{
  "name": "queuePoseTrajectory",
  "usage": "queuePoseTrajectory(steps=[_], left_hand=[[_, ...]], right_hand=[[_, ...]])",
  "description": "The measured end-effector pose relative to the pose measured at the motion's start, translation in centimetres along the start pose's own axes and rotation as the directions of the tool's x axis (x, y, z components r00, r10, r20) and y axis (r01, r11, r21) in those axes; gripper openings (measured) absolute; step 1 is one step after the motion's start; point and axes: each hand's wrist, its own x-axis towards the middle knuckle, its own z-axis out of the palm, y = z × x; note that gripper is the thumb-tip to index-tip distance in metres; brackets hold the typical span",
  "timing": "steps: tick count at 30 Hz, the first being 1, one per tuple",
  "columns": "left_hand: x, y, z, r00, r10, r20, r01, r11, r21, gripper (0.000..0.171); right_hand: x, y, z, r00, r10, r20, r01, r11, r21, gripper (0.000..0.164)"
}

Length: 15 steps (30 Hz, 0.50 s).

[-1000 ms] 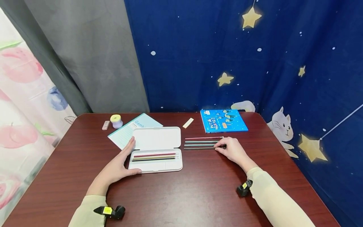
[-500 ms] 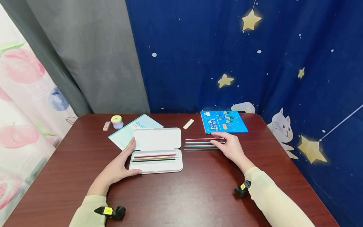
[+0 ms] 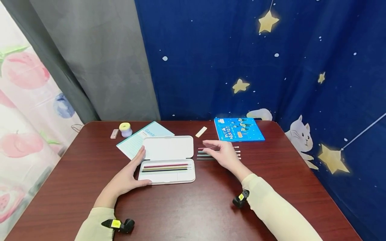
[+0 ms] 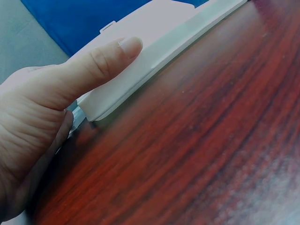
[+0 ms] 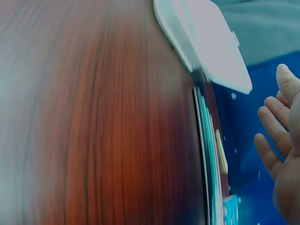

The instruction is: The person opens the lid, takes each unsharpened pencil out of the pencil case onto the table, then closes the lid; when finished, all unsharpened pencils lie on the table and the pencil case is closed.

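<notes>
A white pencil case lies with its lid folded back, and several pencils rest in its tray. My left hand steadies its left end: the straight thumb lies along the front edge, the fingers beside the lid. To the right of the case, several red, green and dark pencils lie side by side on the table. Above them hovers my right hand, thumb and fingers extended and apart. In the right wrist view, the right hand shows nothing in its grasp.
Behind the case are a lined notebook, a yellow-topped white container and a small pinkish block. A cream-coloured block and a blue book lie at the back right. Curtains hang behind the table.
My right hand has left the pencils' right ends and moved left over them, its thumb and fingers spreading apart. The left hand stays at the pencil case.
</notes>
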Motion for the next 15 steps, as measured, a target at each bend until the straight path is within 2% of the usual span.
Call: queuePoseTrajectory(steps=[5,10,15], left_hand=[[0.0,-0.1,0.0,1.0,0.005,0.004,-0.005,1.0,-0.006,0.123],[0.0,-0.2,0.0,1.0,0.0,0.008,0.001,1.0,-0.012,0.122],[0.0,-0.1,0.0,1.0,-0.002,0.007,0.002,1.0,-0.018,0.123]], right_hand=[[0.3,-1.3,2.0,0.996,-0.03,0.084,0.027,0.999,0.037,0.036],[0.3,-2.2,3.8,0.983,-0.022,0.18,0.026,0.999,-0.02,0.031],[0.3,-2.7,5.3,0.959,-0.041,0.281,0.074,0.991,-0.108,0.028]])
